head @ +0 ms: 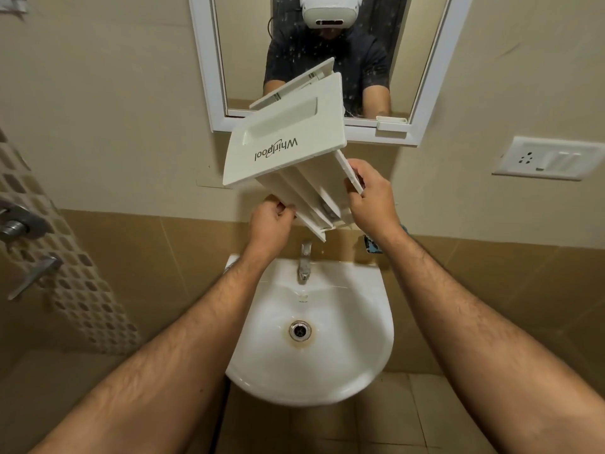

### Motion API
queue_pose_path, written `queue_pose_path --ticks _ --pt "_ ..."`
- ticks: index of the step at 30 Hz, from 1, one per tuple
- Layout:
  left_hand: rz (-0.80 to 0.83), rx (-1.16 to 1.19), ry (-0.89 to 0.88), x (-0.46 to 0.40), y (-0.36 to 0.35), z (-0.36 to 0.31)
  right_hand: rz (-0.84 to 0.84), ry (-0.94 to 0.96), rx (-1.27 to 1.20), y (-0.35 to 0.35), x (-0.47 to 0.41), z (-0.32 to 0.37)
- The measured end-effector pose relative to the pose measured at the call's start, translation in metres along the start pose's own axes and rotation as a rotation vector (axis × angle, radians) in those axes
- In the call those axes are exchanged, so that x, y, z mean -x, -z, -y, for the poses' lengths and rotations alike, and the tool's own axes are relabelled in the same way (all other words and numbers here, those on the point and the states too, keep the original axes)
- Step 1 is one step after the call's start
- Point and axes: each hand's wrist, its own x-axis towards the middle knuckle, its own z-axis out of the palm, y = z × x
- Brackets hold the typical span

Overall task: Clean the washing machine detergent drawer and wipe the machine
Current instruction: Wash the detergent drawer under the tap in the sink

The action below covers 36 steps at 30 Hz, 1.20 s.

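Overhead, drawer (pixel 288 142) clear above basin (pixel 343 371)

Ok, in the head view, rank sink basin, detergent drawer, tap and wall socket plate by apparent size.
1. sink basin
2. detergent drawer, though nearer the camera, so unsure
3. wall socket plate
4. tap

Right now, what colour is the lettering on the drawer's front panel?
Dark grey on the white detergent drawer, clearest in the head view.

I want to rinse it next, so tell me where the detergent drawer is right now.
In the head view, the detergent drawer is centre frame, held tilted by the left hand and right hand above the tap, before the mirror.
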Motion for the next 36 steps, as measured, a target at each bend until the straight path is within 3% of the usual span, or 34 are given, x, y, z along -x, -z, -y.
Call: queue_pose_path --ticks 21,27,36 --pt "-0.077 0.035 -0.016 0.025 -0.011 -0.004 -0.027 0.024 0.034 0.008 0.029 -0.006" --pt "-0.051 -0.030 -0.006 0.038 -0.015 0.010 0.017 -0.005 0.057 0.004 0.043 -0.014" --pt "-0.078 0.048 0.029 0.043 -0.017 0.011 0.081 -0.031 0.052 0.006 0.046 -0.008"
